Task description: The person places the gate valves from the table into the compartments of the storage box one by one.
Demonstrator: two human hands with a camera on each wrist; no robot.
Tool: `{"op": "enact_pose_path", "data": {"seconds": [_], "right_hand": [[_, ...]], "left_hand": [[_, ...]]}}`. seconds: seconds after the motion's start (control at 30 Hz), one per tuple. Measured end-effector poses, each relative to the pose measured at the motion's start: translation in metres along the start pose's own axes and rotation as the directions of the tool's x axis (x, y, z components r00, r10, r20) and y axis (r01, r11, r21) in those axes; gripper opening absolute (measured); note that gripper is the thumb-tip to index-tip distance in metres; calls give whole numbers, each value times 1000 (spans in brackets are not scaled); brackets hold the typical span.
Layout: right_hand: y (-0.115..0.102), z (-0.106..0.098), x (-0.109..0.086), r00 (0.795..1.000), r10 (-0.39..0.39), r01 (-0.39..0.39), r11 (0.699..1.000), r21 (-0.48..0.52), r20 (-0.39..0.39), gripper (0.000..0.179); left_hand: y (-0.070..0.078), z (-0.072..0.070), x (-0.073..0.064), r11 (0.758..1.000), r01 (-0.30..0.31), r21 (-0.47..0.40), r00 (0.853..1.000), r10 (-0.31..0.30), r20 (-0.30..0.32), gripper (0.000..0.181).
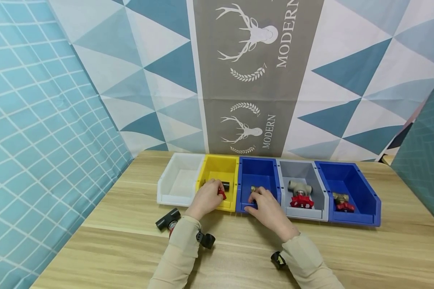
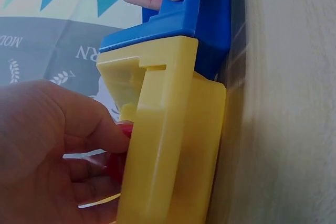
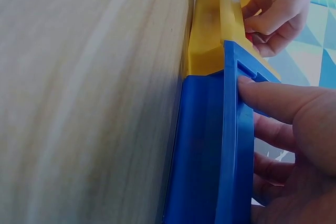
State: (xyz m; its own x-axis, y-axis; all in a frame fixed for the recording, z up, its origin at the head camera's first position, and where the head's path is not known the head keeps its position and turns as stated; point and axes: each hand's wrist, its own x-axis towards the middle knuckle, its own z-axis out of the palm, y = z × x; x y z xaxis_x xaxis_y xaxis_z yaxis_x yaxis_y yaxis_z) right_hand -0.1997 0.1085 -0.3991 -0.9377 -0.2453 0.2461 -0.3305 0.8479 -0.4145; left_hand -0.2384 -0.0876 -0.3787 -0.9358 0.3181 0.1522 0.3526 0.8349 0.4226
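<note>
In the yellow bin [image 1: 220,162], my left hand [image 1: 207,197] grips a black valve with a red handwheel [image 1: 222,194]. The left wrist view shows its thumb and fingers around the red wheel [image 2: 116,166], partly behind the bin's front wall. My right hand [image 1: 269,208] reaches into the neighbouring blue bin [image 1: 258,168], beside a small brass-coloured fitting [image 1: 253,188]. Its thumb [image 3: 257,90] touches the blue front lip. The wall hides its other fingertips, so I cannot tell whether they hold the fitting.
Left of the yellow bin stands a white bin [image 1: 184,174]. To the right, a grey bin [image 1: 301,168] holds a grey valve [image 1: 300,190] and another blue bin [image 1: 347,172] a brass valve [image 1: 341,198]. A black valve [image 1: 167,219] lies on the table by my left forearm.
</note>
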Motion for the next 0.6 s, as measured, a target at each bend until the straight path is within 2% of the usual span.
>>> {"op": "enact_pose_path", "data": {"seconds": [0.2, 0.6], "right_hand": [[0, 0, 0, 1000, 3, -3, 1000, 1, 2, 18], [-1, -1, 0, 1000, 2, -2, 1000, 1, 6, 18]], "left_hand": [[2, -2, -2, 999, 6, 33, 999, -7, 43, 5], [4, -4, -4, 998, 4, 57, 999, -6, 46, 5]]}}
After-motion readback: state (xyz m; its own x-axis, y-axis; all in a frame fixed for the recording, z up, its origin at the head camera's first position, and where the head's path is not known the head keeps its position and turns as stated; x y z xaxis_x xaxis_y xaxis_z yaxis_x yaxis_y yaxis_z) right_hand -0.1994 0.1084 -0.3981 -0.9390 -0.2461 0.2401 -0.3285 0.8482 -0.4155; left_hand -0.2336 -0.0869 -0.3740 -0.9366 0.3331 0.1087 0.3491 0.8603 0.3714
